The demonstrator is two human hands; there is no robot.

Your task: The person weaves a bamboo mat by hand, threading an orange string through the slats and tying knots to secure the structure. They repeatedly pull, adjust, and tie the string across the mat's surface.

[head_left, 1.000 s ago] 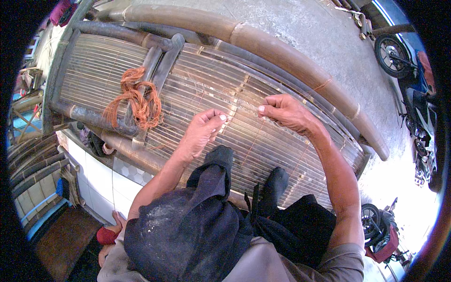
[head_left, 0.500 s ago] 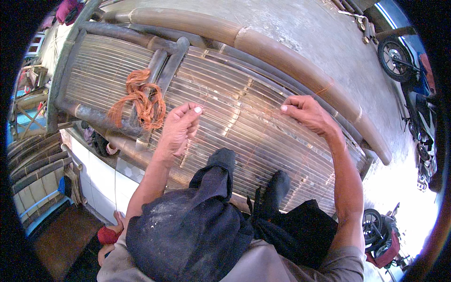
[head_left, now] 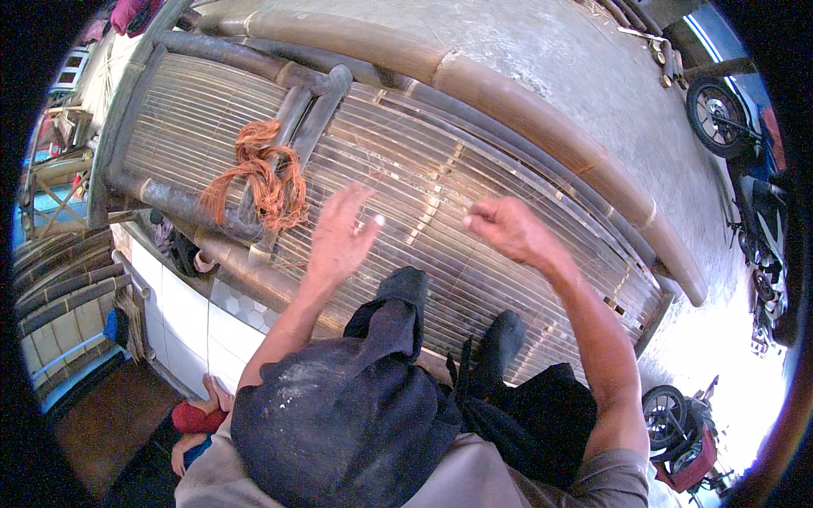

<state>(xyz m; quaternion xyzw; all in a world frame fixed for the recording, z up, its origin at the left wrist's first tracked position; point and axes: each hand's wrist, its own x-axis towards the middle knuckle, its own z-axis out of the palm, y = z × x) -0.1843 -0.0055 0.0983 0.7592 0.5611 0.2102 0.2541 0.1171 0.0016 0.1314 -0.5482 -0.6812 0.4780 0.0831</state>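
Above a slatted bamboo tabletop (head_left: 474, 271), a person's two bare hands are held well apart, seen from over the person's head. The left hand (head_left: 340, 239), blurred, is opened out, its thumb standing away from the fingers. The right hand (head_left: 514, 229) has its fingers curled and its thumb near the forefinger; blur makes it impossible to tell whether the tips meet or pinch a fine strand.

To the left of the left hand, just beyond reach of its fingers, lies a loose bundle of orange string (head_left: 273, 190), looped and trailing, draped against a pair of bamboo crossbars (head_left: 322, 114) that divide the slats. Nearer the person, dark cloth (head_left: 339, 415) covers the lap, and a grey-brown sleeve (head_left: 605, 478) ends above the right elbow.

Along the far edge curves a thick bamboo pole (head_left: 525, 102), with grey concrete floor (head_left: 559, 46) past it. On the left are white tiles (head_left: 180, 309), stacked bamboo poles (head_left: 72, 296) and, low down, another person's bare foot (head_left: 220, 394) beside red cloth (head_left: 193, 418). At the right rim, one motorbike wheel (head_left: 716, 117) shows high up and a second wheel (head_left: 664, 416) lower down.
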